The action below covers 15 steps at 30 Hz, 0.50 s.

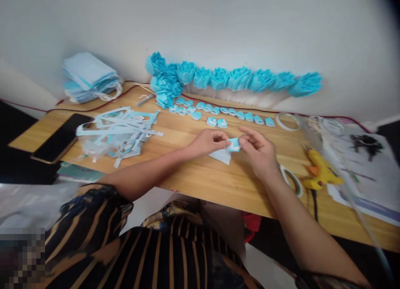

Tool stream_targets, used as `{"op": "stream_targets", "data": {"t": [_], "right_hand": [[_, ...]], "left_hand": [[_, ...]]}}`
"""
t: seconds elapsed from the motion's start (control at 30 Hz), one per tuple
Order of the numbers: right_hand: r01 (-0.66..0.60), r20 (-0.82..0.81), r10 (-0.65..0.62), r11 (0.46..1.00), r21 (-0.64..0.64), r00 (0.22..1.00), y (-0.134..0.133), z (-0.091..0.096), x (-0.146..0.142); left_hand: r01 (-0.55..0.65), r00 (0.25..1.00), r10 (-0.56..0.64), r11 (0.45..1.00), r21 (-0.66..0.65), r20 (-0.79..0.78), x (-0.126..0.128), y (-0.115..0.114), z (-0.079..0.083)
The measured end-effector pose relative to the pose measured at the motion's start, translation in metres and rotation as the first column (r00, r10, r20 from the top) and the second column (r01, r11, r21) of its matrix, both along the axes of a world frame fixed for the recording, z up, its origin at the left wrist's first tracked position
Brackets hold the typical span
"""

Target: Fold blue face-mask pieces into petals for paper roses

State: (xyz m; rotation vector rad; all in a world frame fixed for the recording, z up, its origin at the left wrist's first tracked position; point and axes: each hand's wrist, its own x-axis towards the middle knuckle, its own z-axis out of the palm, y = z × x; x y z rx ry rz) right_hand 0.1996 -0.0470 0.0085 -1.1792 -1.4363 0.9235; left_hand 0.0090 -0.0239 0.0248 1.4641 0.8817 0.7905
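Between both hands, just above the table, is a small folded blue petal [233,145] with white on its near side. My left hand [208,142] pinches its left edge between thumb and fingertips. On the other side, my right hand [258,149] grips the right edge with thumb and index finger, the other fingers loosely curled. A pale flat piece [221,156] lies on the wood below the petal. Two similar folded petals [216,122] lie just beyond my hands, and behind them several more form a row [231,111].
Blue flowers [218,78] line the wall. At left are a heap of cut strips [121,130], a black phone [64,136] and a stack of face masks [89,76]. A yellow glue gun [321,170], tape rolls [288,121], keys [365,143] and papers [375,176] lie right.
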Motion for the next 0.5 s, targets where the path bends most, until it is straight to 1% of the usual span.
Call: {"op": "stream_targets", "data": {"t": [0.1,0.17,0.27,0.33,0.4,0.5], "right_hand": [[-0.029,0.005,0.030,1.000,-0.010,1.000,-0.0010,0.0016,0.0000],[-0.076,0.009,0.076,0.997,-0.020,0.997,-0.0017,0.0031,-0.0010],[-0.156,0.014,0.156,0.987,-0.035,0.988,-0.0033,0.0057,-0.0036],[-0.149,0.029,0.150,0.988,-0.038,0.988,-0.0040,0.0067,-0.0044],[-0.113,0.034,0.114,0.993,-0.036,0.993,-0.0039,0.0069,-0.0039],[-0.064,-0.003,0.064,0.997,-0.037,0.998,-0.0023,0.0060,-0.0009]], "left_hand": [[-0.013,0.998,0.014,1.000,0.023,-0.054,-0.0005,0.0006,-0.0004],[0.004,0.997,-0.002,0.999,0.038,-0.075,-0.0004,-0.0001,-0.0003],[0.023,0.995,-0.013,0.995,0.097,-0.103,0.0001,-0.0029,0.0002],[0.044,0.993,-0.029,0.991,0.128,-0.117,0.0002,-0.0047,0.0000],[0.061,0.992,-0.043,0.988,0.143,-0.122,0.0000,-0.0054,-0.0011],[0.064,0.993,-0.050,0.989,0.137,-0.103,-0.0007,-0.0044,-0.0031]]}}
